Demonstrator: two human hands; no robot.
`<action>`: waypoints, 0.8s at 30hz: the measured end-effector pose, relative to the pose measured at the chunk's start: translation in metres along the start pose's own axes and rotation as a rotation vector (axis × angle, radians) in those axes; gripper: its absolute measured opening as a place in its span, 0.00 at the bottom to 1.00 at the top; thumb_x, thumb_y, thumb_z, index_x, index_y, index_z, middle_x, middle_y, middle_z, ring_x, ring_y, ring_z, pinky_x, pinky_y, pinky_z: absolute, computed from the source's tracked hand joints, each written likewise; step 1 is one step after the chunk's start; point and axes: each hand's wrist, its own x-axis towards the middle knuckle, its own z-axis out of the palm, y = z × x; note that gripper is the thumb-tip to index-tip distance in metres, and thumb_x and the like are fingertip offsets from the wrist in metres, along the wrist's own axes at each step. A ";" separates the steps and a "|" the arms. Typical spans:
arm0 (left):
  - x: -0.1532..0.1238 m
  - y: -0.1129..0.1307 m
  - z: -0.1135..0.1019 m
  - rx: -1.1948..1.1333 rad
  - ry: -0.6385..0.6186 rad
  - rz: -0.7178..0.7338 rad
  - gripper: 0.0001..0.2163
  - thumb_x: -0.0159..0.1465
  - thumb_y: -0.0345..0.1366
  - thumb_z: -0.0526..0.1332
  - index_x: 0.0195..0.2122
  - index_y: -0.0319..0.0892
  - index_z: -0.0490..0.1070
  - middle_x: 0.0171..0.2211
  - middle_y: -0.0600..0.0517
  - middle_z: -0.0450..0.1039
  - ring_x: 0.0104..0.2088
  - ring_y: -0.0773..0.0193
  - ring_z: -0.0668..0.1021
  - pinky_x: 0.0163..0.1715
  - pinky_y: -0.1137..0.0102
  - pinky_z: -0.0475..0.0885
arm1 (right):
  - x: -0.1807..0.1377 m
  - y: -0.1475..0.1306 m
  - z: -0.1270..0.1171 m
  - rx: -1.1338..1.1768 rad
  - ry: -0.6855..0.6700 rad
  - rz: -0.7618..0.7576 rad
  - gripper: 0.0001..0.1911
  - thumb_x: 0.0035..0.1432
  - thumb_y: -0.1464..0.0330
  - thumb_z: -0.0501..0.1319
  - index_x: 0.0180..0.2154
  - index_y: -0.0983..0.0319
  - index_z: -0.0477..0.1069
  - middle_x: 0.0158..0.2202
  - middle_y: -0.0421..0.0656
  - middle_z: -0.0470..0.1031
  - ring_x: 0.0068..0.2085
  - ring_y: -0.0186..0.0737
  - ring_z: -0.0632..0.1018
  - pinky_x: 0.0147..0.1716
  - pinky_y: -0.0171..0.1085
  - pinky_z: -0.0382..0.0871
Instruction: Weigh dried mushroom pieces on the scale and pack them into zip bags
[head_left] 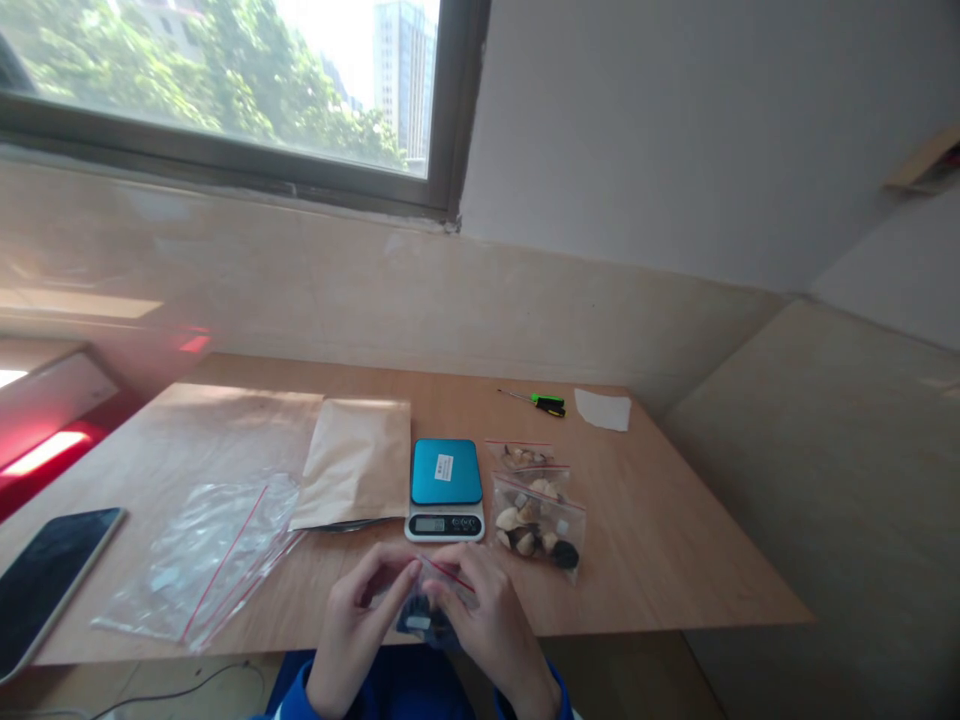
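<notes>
Between my two hands, at the table's front edge, is a small clear zip bag (426, 612) with a red seal line and dark contents that I cannot make out. My left hand (369, 602) pinches the bag's top edge on the left. On the right side of the same edge, the fingers of my right hand (487, 610) are closed. Just beyond my hands stands a kitchen scale (447, 485) with a blue-green plate and a small display; only a white label shows on its plate. Right of it lie filled zip bags (538, 525) holding brown and pale pieces, one of them black.
Left of the scale are a kraft paper pouch (356, 460) and a stack of clear red-striped zip bags (202, 560). A phone (56, 580) rests at the left edge. At the back right lie a green-and-black screwdriver (546, 402) and a scrap of white paper (604, 410).
</notes>
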 end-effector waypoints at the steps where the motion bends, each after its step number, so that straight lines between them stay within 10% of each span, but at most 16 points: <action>1: 0.000 0.000 0.001 -0.012 -0.003 -0.002 0.04 0.61 0.36 0.63 0.32 0.43 0.75 0.27 0.54 0.77 0.28 0.67 0.80 0.29 0.78 0.75 | 0.000 0.000 0.002 0.005 0.015 -0.002 0.12 0.67 0.59 0.55 0.36 0.59 0.69 0.31 0.40 0.76 0.33 0.37 0.76 0.33 0.33 0.65; 11: -0.003 -0.008 0.004 -0.013 -0.004 -0.041 0.05 0.62 0.37 0.63 0.35 0.43 0.75 0.30 0.53 0.78 0.30 0.66 0.80 0.33 0.76 0.76 | 0.011 0.002 0.025 -0.162 0.250 -0.115 0.18 0.71 0.65 0.44 0.29 0.59 0.62 0.25 0.39 0.71 0.29 0.38 0.71 0.31 0.37 0.61; 24: 0.009 -0.016 -0.007 0.147 0.097 -0.014 0.07 0.60 0.41 0.64 0.31 0.43 0.76 0.26 0.54 0.78 0.28 0.64 0.80 0.28 0.76 0.75 | 0.035 0.004 0.026 -0.028 0.097 -0.077 0.17 0.68 0.58 0.51 0.29 0.59 0.66 0.27 0.40 0.74 0.31 0.39 0.73 0.32 0.36 0.64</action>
